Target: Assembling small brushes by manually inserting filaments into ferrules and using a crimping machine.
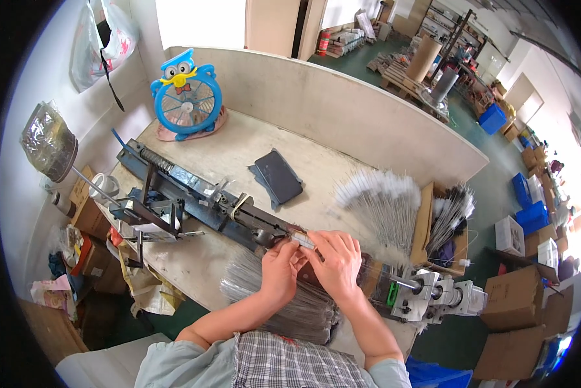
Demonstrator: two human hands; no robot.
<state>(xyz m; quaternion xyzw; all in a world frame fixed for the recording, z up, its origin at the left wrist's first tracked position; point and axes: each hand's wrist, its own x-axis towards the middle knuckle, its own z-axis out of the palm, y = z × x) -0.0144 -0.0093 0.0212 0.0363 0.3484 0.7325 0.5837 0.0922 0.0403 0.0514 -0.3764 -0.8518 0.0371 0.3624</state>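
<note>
Two hands meet at the near middle of the surface (239, 149), over the right end of a long dark metal jig (200, 197). Left hand (279, 270): fingers curled together, pinching a thin wire piece (302, 241) at the jig's end; whether the grip is tight cannot be told. Right hand (338, 262): fingers bent and closed over the same wire piece from the right, thumb side touching the left hand. Wire piece: small, pale, lying at the fingertips, just beside the jig's right end.

Beneath both wrists, a thick bundle of grey wire stems (290, 304) lies on the near part of the surface, partly hidden by the forearms. Right of the hands, a small metal-block machine with a green part (426, 294) stands near the surface's right edge. Farther right and beyond, a fan-shaped heap of white-tipped brushes (384, 200) rests on the surface, and a cardboard box (426, 223) holding more white-tipped brushes stands just beside it.

The jig runs diagonally from far left to the hands, with a spring at its far end. A dark flat pad (277, 178) lies at mid-surface, apart from the jig. At the far left corner stands a blue owl-shaped fan (187, 97). Low beige partition walls (342, 110) border the surface's far side.
</note>
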